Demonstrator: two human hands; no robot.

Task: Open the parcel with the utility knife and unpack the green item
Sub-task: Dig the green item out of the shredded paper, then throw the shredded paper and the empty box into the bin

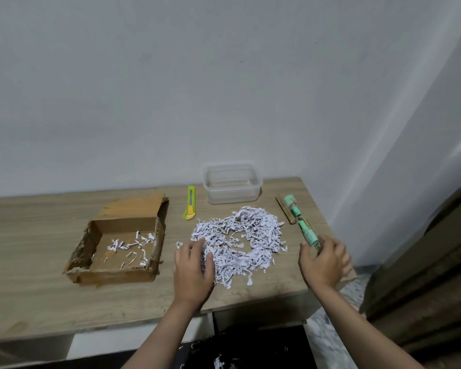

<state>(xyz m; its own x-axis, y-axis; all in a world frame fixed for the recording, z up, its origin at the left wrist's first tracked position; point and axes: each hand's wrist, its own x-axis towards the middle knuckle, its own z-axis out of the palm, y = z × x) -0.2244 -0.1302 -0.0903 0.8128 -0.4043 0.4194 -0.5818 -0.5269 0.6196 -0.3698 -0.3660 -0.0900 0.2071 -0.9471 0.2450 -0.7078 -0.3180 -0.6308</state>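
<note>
pale grey walls meet in a corner behind a light wooden desk (37,302) that fills the lower half of the frame. at centre left sits one cardboard parcel (120,241), already cut open, with a few paper strips inside. one yellow-green utility knife (189,202) lies at upper centre, apart from both hands; i cannot tell if its blade is out. one empty clear plastic tub (232,186) stands behind one heap of shredded paper (240,241). one green item (300,222), a long tube-like thing, lies at centre right over one slim tan box (285,210).

the left hand (193,267) rests spread, grip loose, on the heap's edge. the right hand (325,262) grips the green item's near end.

risks, as i judge them: the item lies close to the desk's right edge and could roll off if let go; sweeping the heap could scatter shreds to the floor or nudge the knife.
</note>
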